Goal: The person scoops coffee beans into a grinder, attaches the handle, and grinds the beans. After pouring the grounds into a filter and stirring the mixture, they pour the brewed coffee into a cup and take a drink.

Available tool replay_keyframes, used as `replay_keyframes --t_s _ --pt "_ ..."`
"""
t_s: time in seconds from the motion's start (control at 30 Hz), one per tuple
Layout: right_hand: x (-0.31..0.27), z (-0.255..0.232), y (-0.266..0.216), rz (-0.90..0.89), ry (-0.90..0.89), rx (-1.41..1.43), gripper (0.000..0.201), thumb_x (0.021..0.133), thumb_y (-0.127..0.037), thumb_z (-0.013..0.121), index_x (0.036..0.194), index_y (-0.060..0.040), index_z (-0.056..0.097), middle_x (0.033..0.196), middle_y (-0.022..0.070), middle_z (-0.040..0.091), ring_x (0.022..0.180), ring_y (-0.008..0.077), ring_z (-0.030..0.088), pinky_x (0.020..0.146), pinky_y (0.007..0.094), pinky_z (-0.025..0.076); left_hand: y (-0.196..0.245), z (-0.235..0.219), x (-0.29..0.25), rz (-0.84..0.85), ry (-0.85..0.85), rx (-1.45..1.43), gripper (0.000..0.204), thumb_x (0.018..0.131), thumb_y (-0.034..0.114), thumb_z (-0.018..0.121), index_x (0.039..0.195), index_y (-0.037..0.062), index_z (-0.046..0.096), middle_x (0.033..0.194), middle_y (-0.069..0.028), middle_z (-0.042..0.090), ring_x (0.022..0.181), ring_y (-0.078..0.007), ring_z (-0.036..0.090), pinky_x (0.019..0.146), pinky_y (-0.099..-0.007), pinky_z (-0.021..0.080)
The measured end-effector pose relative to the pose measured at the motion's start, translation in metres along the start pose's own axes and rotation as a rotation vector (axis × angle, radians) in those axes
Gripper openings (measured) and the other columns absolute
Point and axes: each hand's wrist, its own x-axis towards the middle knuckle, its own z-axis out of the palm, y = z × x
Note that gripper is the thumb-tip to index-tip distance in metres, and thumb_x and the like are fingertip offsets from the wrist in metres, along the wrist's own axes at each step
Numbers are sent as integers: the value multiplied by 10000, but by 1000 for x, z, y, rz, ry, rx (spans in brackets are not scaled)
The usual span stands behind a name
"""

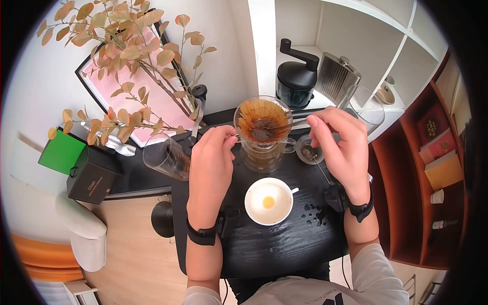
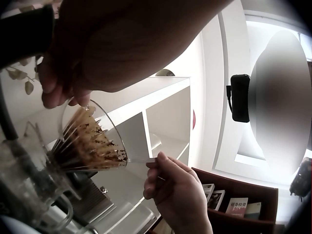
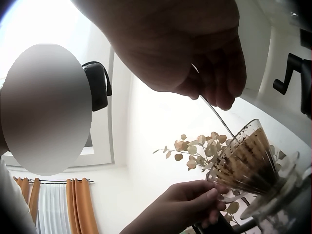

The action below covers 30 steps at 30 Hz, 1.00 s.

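A glass coffee dripper with ribbed walls sits on a glass server. Brown wet coffee grounds coat its inside. My left hand pinches the dripper's small handle at its left side. From the right, my right hand pinches a thin metal spoon between thumb and fingers. The spoon slants down over the dripper's rim, its far end hidden inside. Directly in front of the server stands a white cup with a little yellowish liquid at the bottom.
Water drops lie on the black table. A small glass dish is under my right hand. Left stands a glass jar with beans; behind are a hand grinder and a metal flask. Leafy branches lean in.
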Motion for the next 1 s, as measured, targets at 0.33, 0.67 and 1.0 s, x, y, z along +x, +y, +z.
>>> replay_keyframes --t_s 0.33,0.67,1.0 --pt "1 -2 2 -85 6 -83 80 966 -20 713 926 48 726 693 103 614 583 213 582 552 343 444 0 -1 1 8 -9 17 98 1011 10 647 1088 -45 671 958 -158 711 614 -233 640 597 -360 526" --pt "3 0 3 -86 49 -79 75 960 -14 714 922 51 723 686 112 597 567 232 559 542 353 426 0 -2 0 8 -3 5 108 1014 17 648 1093 -51 675 959 -161 712 611 -238 642 591 -361 526" --pt "3 2 9 -118 56 -56 59 936 -6 734 913 47 723 686 113 594 582 239 558 552 356 427 -1 -2 0 11 -9 19 130 1016 24 647 1110 -59 681 946 -166 705 613 -248 642 591 -367 523"
